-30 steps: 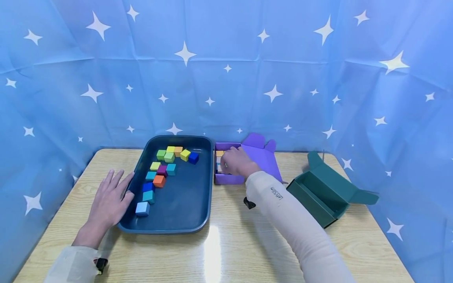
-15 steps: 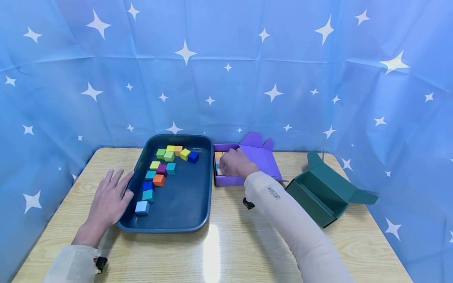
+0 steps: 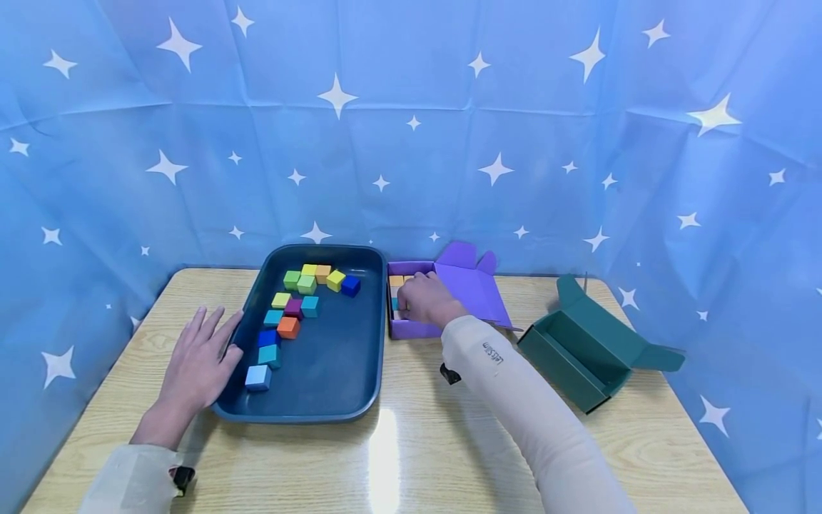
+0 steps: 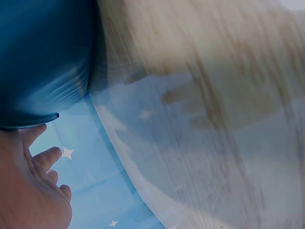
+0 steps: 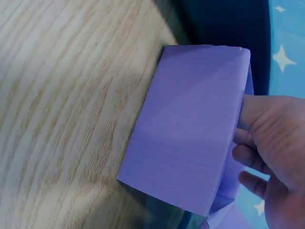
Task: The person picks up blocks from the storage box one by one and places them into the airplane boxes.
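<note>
My right hand [image 3: 425, 298] reaches into the purple box [image 3: 414, 330], fingers pointing down. Its fingertips are hidden behind the box wall in the right wrist view, so whether they pinch a cube cannot be seen. Orange cubes [image 3: 396, 281] and a teal cube [image 3: 394, 303] show inside the box beside the hand. My left hand [image 3: 199, 364] lies with spread fingers at the left rim of the dark blue tray [image 3: 340, 350], fingertips touching it. In the tray are several coloured cubes, among them a light blue cube [image 3: 258, 378] and an orange-red cube [image 3: 288, 328].
The purple box's lid [image 3: 472, 293] is folded back to the right. An opened dark green box [image 3: 578, 350] stands at the right of the wooden table [image 3: 437, 442]. A blue curtain [image 3: 411, 143] with white stars hangs behind and at both sides.
My right hand has stayed in the purple box, with only a slight shift of wrist and forearm. The left hand and the cubes in the tray have not moved.
</note>
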